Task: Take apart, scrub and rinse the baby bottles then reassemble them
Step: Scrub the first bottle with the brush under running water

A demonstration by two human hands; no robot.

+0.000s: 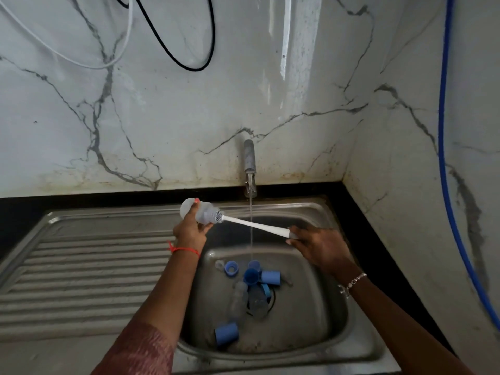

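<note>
I see the left hand (189, 230) curled round the bottle (205, 214), over the ten o'clock rim of the sink (320, 299). The brush (254, 226) runs from its mouth toward four o'clock, seemingly pinched by the right hand (322, 249).

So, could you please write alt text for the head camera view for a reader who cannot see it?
A person holds a clear baby bottle at a steel sink, a white bottle brush pushed into its mouth. Water runs from the tap onto blue caps and bottle parts in the basin.
</note>
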